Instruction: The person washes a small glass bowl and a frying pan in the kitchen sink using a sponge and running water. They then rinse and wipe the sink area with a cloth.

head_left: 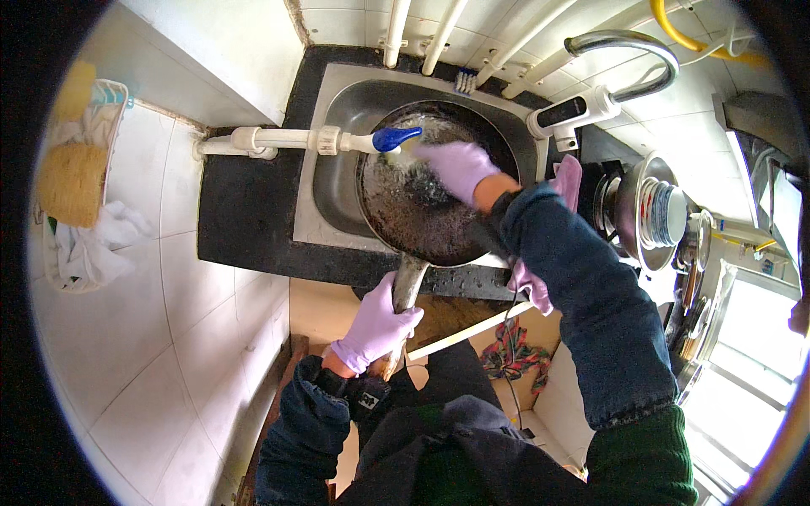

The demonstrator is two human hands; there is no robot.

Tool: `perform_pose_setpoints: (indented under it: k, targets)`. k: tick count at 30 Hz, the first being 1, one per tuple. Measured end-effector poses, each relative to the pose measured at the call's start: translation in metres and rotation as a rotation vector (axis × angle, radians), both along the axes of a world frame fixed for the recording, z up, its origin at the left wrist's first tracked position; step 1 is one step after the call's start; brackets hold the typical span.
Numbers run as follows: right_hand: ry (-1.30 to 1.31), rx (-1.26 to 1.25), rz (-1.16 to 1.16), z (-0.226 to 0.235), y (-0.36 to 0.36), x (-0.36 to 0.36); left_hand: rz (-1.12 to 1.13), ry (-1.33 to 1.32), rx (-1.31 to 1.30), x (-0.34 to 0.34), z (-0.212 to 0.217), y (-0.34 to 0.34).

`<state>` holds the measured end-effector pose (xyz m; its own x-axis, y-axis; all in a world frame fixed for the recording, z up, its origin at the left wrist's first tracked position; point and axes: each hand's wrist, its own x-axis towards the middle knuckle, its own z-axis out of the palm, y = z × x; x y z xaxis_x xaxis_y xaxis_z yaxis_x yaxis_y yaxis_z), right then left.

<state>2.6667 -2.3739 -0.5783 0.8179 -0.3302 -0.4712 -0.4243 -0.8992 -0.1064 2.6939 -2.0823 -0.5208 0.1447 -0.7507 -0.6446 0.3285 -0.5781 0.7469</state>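
Lying over the sink, a dark, wet pan is shown in the head view, just ahead of the fingers of the left hand, which are clamped around its handle. Part of the pan is covered by the right hand; its fingers are blurred, and whether they are together or apart cannot be told. Just left of them a blue-ended tap is seen; well to their right, stacked dishes are held by a metal bowl.
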Motion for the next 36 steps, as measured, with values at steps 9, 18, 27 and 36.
perform_pose_setpoints:
  k: [9,18,27,36]
  targets:
    - [0.185,-0.242,0.032,0.077,0.007,-0.045,0.061,0.037,0.027,0.004,0.009,-0.002]
    - [0.380,-0.215,0.062,0.059,0.015,-0.062,0.030,0.009,0.051,0.006,0.015,-0.006]
    - [0.339,0.000,0.076,0.071,0.011,-0.078,0.062,0.099,0.050,0.006,0.019,-0.007]
    - [-0.300,-0.125,0.040,-0.022,-0.009,0.017,0.044,0.169,0.043,-0.008,0.017,-0.010]
